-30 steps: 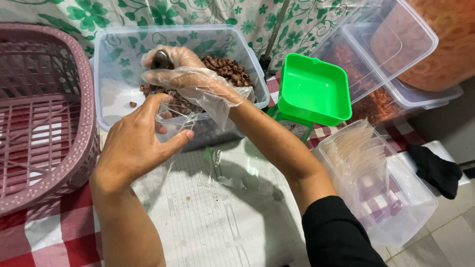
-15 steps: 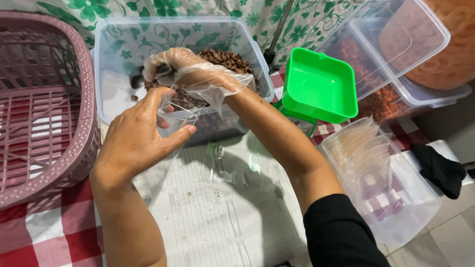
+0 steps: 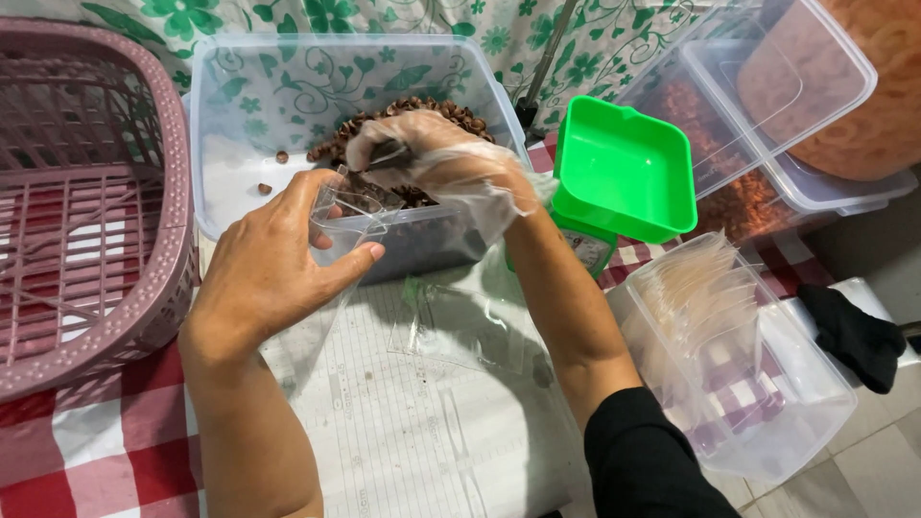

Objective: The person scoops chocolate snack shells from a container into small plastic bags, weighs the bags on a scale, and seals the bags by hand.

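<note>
At the desk, the bare left hand pinches a small clear bag open against the tub while the gloved right hand seemingly grips brown snacks, filling underway; next, a steady drop inside.

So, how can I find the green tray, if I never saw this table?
Start at the clear tub holding small brown pieces, at the table's far edge. Directly to its right stands the green tray, square and empty. It is the only bright green, opaque thing among clear plastic containers.
</note>
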